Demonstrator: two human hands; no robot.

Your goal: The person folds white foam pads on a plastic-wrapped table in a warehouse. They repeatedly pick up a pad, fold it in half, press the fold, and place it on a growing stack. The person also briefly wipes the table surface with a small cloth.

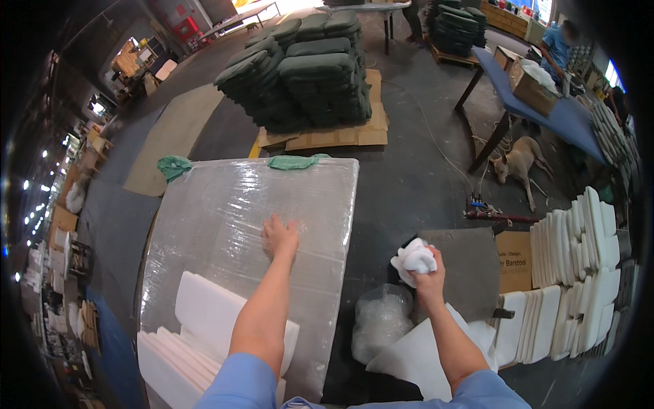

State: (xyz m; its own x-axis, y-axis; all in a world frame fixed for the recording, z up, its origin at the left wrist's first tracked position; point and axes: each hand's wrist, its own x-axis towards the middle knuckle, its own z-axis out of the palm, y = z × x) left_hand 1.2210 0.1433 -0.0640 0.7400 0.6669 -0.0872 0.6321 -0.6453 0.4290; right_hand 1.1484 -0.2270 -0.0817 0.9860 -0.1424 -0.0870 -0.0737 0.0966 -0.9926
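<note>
My left hand (280, 236) rests with fingers spread on a table (225, 218) wrapped in clear plastic film. Several white foam pads (208, 300) lie beneath my left forearm at the table's near end. To the right, beyond the table's edge, my right hand (430, 278) is closed around a bunched-up white cloth (414, 261), whose exact kind is hard to make out. Below that hand sit a bundle of clear plastic (383, 320) and a white sheet (415, 358). Two green cloth pieces, one a crumpled bundle (174, 168), lie along the table's far edge.
Dark green cushions (317, 75) are piled on cardboard ahead. White foam pads (575, 238) stand stacked at right beside a cardboard box (514, 261). A dog (523, 163) lies by a blue table (538, 112), where a person (557, 51) stands. A thin hose crosses the floor.
</note>
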